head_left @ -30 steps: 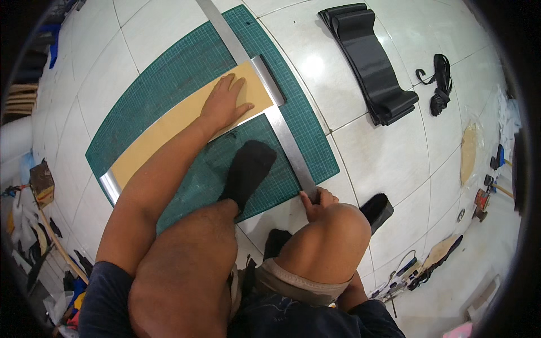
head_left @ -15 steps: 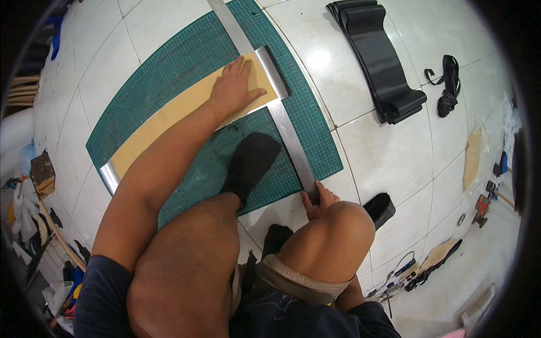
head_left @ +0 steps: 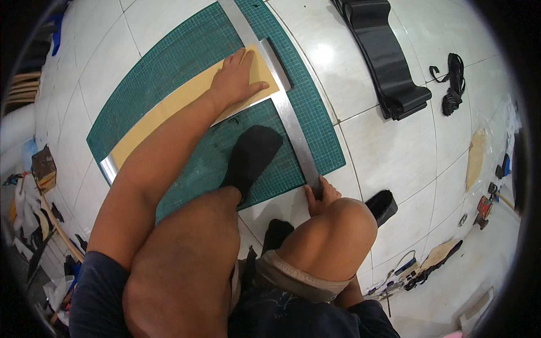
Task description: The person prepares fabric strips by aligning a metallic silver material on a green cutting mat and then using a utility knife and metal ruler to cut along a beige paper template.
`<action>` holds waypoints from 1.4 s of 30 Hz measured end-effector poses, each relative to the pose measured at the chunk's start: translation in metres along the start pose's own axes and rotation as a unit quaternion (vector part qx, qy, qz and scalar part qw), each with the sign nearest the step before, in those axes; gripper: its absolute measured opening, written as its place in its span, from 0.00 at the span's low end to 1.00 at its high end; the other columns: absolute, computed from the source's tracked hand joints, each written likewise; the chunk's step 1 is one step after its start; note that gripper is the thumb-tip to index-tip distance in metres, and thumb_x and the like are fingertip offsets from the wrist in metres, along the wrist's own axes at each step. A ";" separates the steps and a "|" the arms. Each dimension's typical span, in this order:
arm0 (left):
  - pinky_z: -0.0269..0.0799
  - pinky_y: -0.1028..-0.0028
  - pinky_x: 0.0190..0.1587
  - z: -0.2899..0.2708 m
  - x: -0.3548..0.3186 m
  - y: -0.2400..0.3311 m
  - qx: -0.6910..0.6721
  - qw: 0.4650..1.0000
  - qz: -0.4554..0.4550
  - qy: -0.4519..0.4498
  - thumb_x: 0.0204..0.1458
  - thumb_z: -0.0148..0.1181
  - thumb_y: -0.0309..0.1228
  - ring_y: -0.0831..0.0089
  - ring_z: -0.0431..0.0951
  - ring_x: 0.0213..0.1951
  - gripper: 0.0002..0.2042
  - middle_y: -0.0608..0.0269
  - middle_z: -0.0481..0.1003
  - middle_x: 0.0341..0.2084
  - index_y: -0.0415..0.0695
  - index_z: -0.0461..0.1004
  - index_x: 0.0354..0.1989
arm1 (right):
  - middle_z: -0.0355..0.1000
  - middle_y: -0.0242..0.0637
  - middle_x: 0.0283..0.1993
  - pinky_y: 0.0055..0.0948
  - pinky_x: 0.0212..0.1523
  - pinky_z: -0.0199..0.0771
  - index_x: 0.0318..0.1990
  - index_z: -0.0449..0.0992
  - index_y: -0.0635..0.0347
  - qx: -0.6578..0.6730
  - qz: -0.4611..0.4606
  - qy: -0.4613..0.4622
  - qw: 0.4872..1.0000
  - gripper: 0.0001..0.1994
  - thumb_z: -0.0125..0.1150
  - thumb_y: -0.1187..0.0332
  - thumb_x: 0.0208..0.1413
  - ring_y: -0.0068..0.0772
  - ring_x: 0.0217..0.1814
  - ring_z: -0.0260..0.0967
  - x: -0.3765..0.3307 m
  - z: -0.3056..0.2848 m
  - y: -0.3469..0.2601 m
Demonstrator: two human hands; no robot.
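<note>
My left hand (head_left: 234, 79) lies flat with spread fingers on a long tan board or sheet (head_left: 163, 115), near its right end. A silvery, dark-edged sheet (head_left: 108, 169) shows from under the tan piece at both ends. Along the right end of the tan piece runs a long metal ruler (head_left: 294, 127), crossing over the silvery sheet. My right hand (head_left: 323, 197) grips the ruler's near end between thumb and fingers; my knee partly hides that hand. All this rests on a green gridded cutting mat (head_left: 259, 186).
My black-socked foot (head_left: 253, 152) stands on the mat. To the right on the tiled floor lie folded black material (head_left: 386, 56) and a bundle of black strips (head_left: 452, 90). Hand tools (head_left: 417, 273) lie at lower right; assorted clutter (head_left: 42, 225) lines the left.
The ruler now runs unbroken along the tan piece's right end; before, its middle was hidden beneath the sheets. My left hand stays pressed in about the same place.
</note>
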State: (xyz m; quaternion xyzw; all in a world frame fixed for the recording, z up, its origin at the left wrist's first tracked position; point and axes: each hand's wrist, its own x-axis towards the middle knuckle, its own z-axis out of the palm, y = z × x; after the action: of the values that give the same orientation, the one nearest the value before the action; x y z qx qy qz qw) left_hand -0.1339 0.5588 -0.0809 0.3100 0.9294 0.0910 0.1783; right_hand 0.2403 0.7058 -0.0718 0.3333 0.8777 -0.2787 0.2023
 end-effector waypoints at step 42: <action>0.65 0.54 0.64 -0.010 0.007 0.009 0.012 0.998 -0.036 -0.040 0.46 0.67 0.55 0.47 0.55 0.68 0.47 0.49 0.52 0.69 0.40 0.54 0.69 | 0.71 0.43 0.44 0.41 0.47 0.66 0.53 0.77 0.56 0.028 -0.118 0.171 0.978 0.28 0.78 0.61 0.42 0.45 0.45 0.67 0.007 0.012 0.031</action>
State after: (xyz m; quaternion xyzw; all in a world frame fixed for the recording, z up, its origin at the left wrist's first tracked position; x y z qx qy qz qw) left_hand -0.1382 0.5700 -0.0716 0.2814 0.9333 0.0614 0.2145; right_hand 0.2594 0.7210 -0.0956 0.2753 0.9243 -0.2641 0.0055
